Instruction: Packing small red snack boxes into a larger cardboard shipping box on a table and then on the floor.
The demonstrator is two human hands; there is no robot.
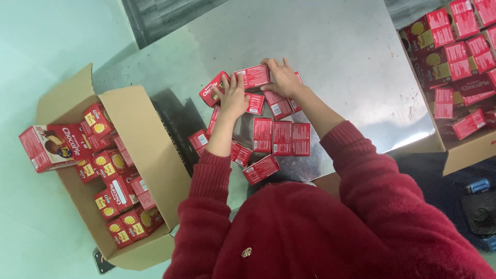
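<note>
Beneath both hands, small red boxes [281,138] lie scattered on the steel table [351,57], some partly hidden. Left hand [233,97] and right hand [283,78], close together, grip one red box [252,76]. Left of them stands an open carton [150,150]; the right-hand carton [467,150] is cut off.

On your left you see an open cardboard carton [147,150] on the pale green floor [36,62], filled with red snack boxes; one larger red box [51,146] rests on its edge. At the far right, a second carton [467,150] holds more red boxes. A dark blue object [480,206] lies on the floor below it.
</note>
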